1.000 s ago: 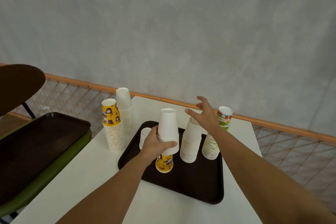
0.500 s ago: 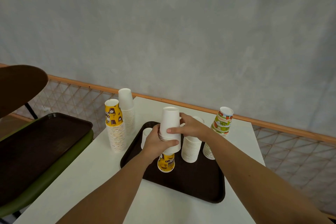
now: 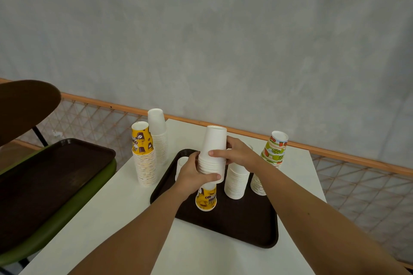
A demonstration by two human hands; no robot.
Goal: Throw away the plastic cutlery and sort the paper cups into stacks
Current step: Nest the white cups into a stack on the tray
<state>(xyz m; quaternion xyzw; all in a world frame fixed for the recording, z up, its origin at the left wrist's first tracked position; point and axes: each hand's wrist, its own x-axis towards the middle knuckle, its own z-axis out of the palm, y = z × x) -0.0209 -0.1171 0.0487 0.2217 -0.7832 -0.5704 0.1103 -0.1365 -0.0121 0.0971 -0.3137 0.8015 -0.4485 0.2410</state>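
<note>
Both hands clamp one column of cups: the left hand (image 3: 192, 176) wraps the lower rims, the right hand (image 3: 237, 154) curls round the white cups (image 3: 213, 152) higher up. A yellow cup (image 3: 206, 198) sticks out below, over the middle of the tray (image 3: 234, 227). The likely slip is that yellow cup: if the whites jam on it and then let go, it could drop and roll. At three o'clock a white stack (image 3: 237, 183) stands just beside the wrist, with a fruit-print stack (image 3: 273, 152) at two o'clock, and a swinging forearm could topple either.
</note>
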